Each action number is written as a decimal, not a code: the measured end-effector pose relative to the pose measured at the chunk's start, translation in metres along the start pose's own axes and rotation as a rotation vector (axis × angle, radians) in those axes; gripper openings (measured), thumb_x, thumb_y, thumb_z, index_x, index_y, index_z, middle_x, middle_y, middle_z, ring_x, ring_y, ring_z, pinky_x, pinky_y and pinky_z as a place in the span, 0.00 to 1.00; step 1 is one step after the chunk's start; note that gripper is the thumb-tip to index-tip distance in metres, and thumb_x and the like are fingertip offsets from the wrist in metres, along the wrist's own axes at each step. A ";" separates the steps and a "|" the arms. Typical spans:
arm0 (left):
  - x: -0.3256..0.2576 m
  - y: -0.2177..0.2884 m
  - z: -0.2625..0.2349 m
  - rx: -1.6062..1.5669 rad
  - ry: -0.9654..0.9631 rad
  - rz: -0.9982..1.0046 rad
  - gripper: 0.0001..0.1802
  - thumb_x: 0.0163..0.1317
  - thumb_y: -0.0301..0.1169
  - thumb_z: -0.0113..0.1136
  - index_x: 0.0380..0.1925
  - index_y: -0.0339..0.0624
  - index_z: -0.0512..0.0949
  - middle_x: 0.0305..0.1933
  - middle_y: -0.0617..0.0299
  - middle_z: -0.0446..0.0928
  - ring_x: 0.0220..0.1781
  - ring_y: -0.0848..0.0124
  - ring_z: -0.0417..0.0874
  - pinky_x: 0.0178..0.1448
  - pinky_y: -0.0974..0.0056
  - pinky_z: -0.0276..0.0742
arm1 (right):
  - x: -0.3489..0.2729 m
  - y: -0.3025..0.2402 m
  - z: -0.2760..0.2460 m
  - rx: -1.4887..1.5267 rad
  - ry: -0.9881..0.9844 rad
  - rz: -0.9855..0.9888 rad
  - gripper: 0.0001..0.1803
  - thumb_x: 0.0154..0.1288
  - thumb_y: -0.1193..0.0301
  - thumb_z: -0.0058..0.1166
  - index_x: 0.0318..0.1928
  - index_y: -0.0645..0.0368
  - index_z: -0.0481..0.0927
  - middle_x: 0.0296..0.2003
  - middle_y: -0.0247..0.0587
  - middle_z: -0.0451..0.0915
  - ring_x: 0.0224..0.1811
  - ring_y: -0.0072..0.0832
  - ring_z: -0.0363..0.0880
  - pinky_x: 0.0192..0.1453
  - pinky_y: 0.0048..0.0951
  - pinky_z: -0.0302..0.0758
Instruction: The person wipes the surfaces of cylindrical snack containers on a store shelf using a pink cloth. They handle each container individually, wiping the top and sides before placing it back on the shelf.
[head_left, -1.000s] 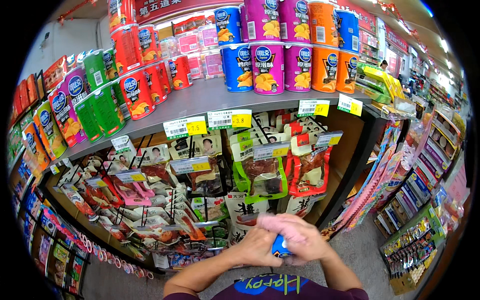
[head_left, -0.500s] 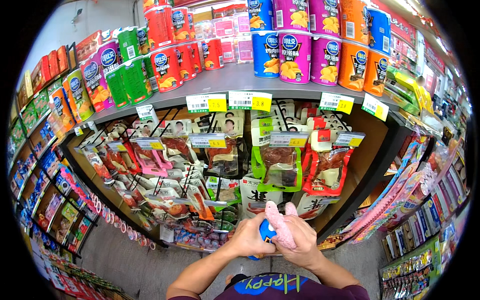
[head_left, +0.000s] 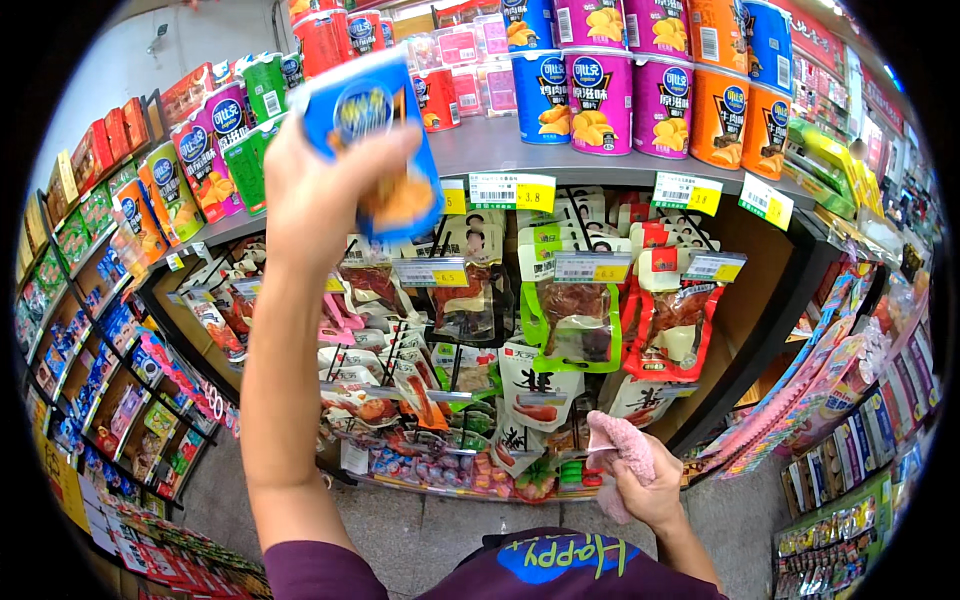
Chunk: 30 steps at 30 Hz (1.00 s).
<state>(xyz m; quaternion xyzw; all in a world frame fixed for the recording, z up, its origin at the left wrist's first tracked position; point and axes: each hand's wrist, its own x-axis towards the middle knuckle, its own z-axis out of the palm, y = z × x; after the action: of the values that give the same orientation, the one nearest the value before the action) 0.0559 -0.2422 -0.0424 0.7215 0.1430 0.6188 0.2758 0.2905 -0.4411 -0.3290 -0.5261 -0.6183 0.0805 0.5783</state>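
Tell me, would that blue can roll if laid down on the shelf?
Probably: the blue can looks round like the upright tubs nearby. It seems light, since the left hand alone lifts it high. Its glossy wall may be slippery.

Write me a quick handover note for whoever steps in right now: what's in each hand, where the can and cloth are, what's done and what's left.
Left hand: raised to shelf height, gripping a blue snack can.
Right hand: low by the waist, holding a bunched pink cloth.
Grey shelf: rows of matching cans; the purple cans stand beside a bare stretch of shelf just right of the held can.
Done: can is off the shelf and in hand.
Left: can not yet set on the shelf; that stretch looks the likeliest spot.
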 end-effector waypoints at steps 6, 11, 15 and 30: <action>0.075 -0.070 -0.011 0.294 0.021 0.063 0.24 0.43 0.36 0.75 0.36 0.31 0.78 0.33 0.56 0.82 0.33 0.72 0.84 0.38 0.66 0.81 | -0.015 0.000 0.014 0.026 0.106 0.185 0.22 0.50 0.80 0.60 0.50 0.65 0.79 0.39 0.49 0.82 0.38 0.35 0.82 0.44 0.31 0.77; 0.076 -0.090 -0.012 0.549 0.059 0.104 0.32 0.39 0.43 0.77 0.37 0.29 0.75 0.35 0.49 0.81 0.35 0.64 0.84 0.41 0.61 0.80 | -0.020 0.001 0.020 -0.066 0.064 0.238 0.21 0.50 0.78 0.61 0.49 0.65 0.79 0.38 0.48 0.82 0.38 0.37 0.82 0.45 0.32 0.77; 0.079 -0.102 -0.020 0.919 0.154 0.322 0.36 0.38 0.45 0.78 0.41 0.31 0.72 0.38 0.46 0.79 0.39 0.57 0.83 0.44 0.58 0.78 | -0.011 -0.003 0.030 -0.048 0.026 0.178 0.21 0.50 0.77 0.61 0.49 0.63 0.79 0.39 0.48 0.82 0.40 0.38 0.82 0.46 0.34 0.77; 0.065 -0.108 -0.022 1.023 0.224 0.388 0.47 0.39 0.36 0.78 0.59 0.32 0.62 0.48 0.45 0.72 0.47 0.51 0.77 0.50 0.54 0.73 | 0.011 0.000 0.062 -0.102 -0.042 0.182 0.19 0.50 0.73 0.65 0.45 0.63 0.80 0.37 0.50 0.82 0.36 0.39 0.83 0.43 0.33 0.78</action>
<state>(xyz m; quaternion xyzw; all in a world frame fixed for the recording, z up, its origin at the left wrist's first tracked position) 0.0615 -0.1140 -0.0498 0.7065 0.3181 0.5827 -0.2452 0.2434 -0.4015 -0.3422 -0.6070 -0.5832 0.1125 0.5280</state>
